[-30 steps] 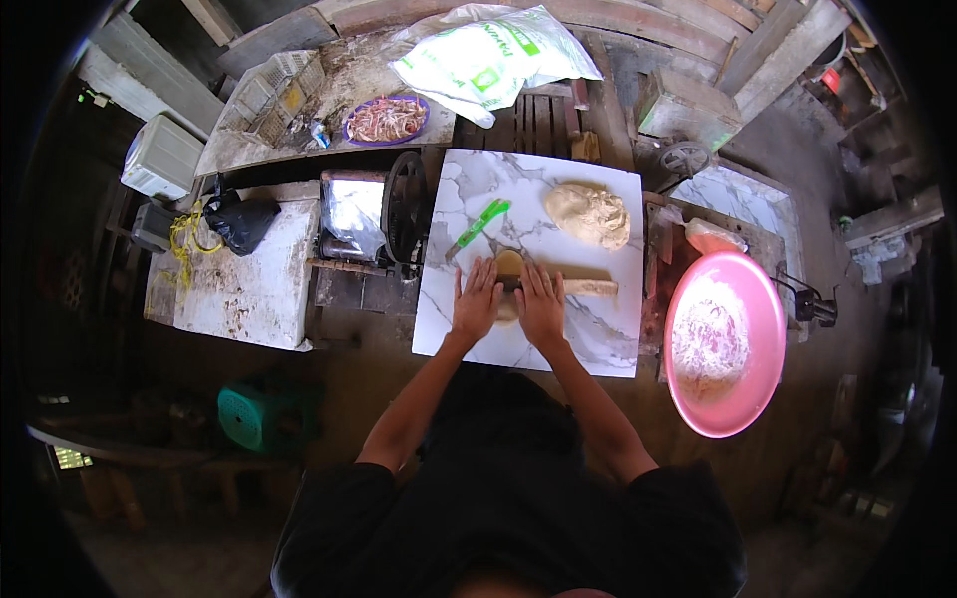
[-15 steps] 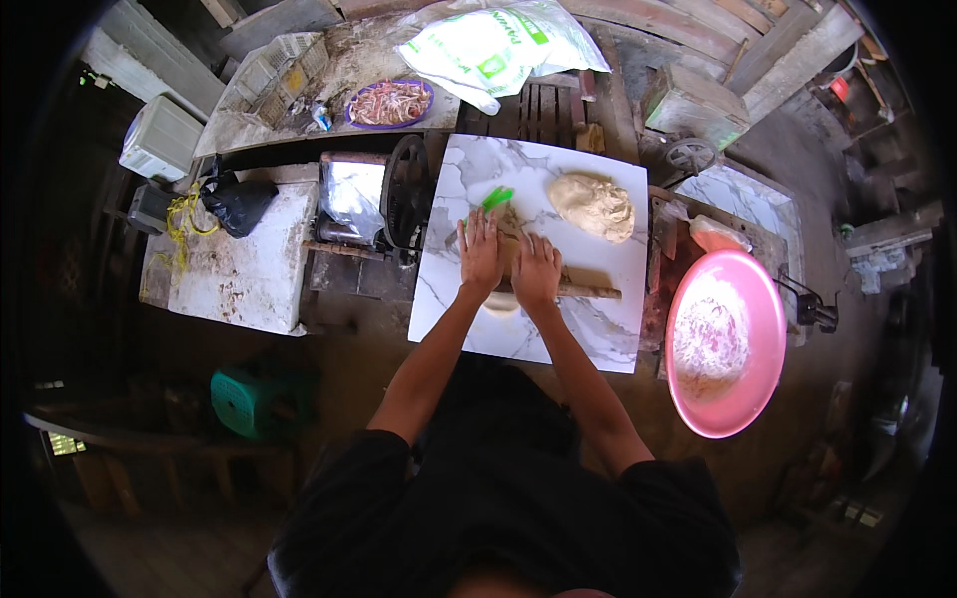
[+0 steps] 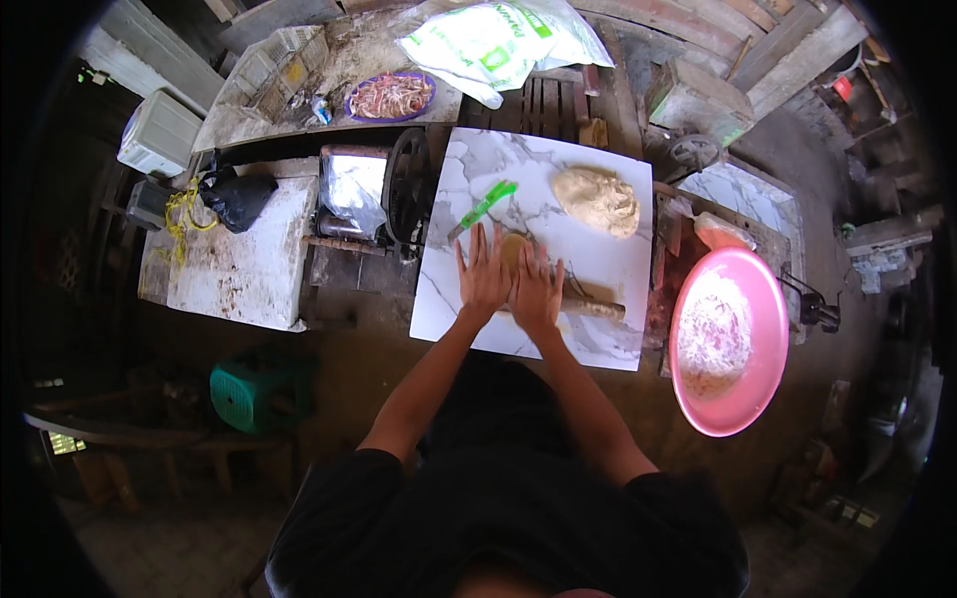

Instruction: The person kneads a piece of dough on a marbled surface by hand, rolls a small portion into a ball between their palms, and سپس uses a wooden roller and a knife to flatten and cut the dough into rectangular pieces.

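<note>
My left hand and my right hand lie side by side on a wooden rolling pin, palms down with fingers stretched out. The pin's right end sticks out past my right hand; its middle is hidden under the palms. A piece of flattened dough shows between and beyond my fingers. Just past my left fingertips lies a knife with a bright green handle. A larger lump of pale dough rests at the far right of the white marbled board.
Right of the board stands a pink basin holding white flour. A hand-cranked roller machine with a black wheel is at the left. Beyond are a purple tray of reddish strips and a white-green sack. A green stool stands lower left.
Both hands have moved slightly toward me with the rolling pin. More of the green-handled knife and the flattened dough shows beyond my fingers.
</note>
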`<state>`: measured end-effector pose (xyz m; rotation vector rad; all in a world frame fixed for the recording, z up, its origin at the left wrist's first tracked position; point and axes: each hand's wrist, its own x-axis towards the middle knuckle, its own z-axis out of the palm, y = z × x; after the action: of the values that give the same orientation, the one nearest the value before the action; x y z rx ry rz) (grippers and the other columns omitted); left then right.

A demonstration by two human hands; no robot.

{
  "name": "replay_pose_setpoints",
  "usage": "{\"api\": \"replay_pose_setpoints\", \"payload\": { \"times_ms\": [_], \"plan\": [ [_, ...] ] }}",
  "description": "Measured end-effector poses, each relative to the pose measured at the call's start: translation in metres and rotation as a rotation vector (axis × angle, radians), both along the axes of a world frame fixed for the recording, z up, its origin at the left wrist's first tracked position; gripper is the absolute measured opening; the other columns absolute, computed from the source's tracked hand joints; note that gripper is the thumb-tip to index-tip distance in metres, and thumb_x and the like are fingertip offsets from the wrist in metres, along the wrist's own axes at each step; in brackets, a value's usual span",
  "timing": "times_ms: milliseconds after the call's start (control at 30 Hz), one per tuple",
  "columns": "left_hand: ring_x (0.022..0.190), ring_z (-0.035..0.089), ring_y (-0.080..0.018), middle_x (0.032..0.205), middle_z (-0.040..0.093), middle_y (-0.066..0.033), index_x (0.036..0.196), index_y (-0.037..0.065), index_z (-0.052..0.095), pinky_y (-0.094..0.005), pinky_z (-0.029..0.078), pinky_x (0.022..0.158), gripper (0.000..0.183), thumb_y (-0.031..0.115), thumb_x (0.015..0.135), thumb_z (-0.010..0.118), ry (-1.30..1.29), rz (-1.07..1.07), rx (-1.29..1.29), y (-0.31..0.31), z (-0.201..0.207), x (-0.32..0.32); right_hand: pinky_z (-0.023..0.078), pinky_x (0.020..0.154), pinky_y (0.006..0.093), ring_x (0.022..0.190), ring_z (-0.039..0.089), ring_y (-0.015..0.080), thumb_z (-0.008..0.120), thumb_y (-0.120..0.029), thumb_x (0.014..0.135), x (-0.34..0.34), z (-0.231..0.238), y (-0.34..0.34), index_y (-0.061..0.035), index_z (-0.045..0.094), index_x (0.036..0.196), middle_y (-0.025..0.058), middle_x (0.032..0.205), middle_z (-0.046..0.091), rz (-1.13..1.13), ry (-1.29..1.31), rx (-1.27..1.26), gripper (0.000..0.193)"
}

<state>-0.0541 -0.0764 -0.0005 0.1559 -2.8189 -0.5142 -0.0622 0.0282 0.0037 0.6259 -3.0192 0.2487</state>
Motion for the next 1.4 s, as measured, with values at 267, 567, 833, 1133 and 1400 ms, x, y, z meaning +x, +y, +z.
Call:
{"api": "replay_pose_setpoints", "payload": {
  "times_ms": [267,567,833,1133,1400],
  "plan": [
    [0.127,0.013,-0.0257,0.135,0.020,-0.0171,0.130,0.004,0.023,-0.0463,0.003,0.101,0.052,0.021,0.082,0.034,-0.088,0.066,-0.096,0.007,-0.001,0.005,0.012,0.100,0.0454,0.123,0.025,0.0182,0.036,-0.024,0.083,0.005,-0.006,0.006,-0.0054,0.037,0.123,0.0049,0.130,0.032,0.062,0.098,-0.045,0.044],
    [0.127,0.012,-0.0278,0.134,0.020,-0.0190,0.129,0.002,0.024,-0.0483,0.003,0.101,0.055,0.021,0.079,0.039,-0.076,0.022,-0.012,0.010,0.010,0.020,0.009,0.100,0.0457,0.125,0.022,0.0213,0.034,-0.024,0.085,0.017,0.007,0.007,-0.0040,0.031,0.126,0.0062,0.132,0.029,0.024,0.003,-0.027,0.046],
    [0.128,0.010,-0.0278,0.136,0.016,-0.0170,0.131,0.005,0.019,-0.0463,0.002,0.101,0.058,0.025,0.080,0.038,-0.095,0.126,-0.017,0.010,0.003,-0.025,0.002,0.101,0.0480,0.126,0.018,0.0189,0.032,-0.026,0.085,-0.031,0.001,-0.002,-0.0067,0.028,0.128,0.0046,0.134,0.026,0.043,0.151,-0.036,0.047],
    [0.128,0.013,-0.0242,0.136,0.019,-0.0144,0.130,0.007,0.022,-0.0479,0.004,0.101,0.060,0.024,0.077,0.042,-0.122,0.014,0.001,0.025,0.007,0.061,0.010,0.101,0.0449,0.123,0.025,0.0198,0.034,-0.023,0.085,0.052,0.014,0.022,-0.0056,0.033,0.125,0.0035,0.131,0.031,0.044,-0.027,-0.071,0.044],
    [0.128,0.009,-0.0229,0.135,0.020,-0.0150,0.130,0.007,0.024,-0.0461,0.002,0.101,0.057,0.025,0.079,0.041,-0.159,0.080,0.098,0.009,0.007,-0.040,0.005,0.101,0.0468,0.125,0.021,0.0172,0.031,-0.028,0.086,-0.044,0.000,-0.001,-0.0090,0.031,0.127,0.0015,0.132,0.029,0.034,0.123,0.000,0.045]
  ]
}}
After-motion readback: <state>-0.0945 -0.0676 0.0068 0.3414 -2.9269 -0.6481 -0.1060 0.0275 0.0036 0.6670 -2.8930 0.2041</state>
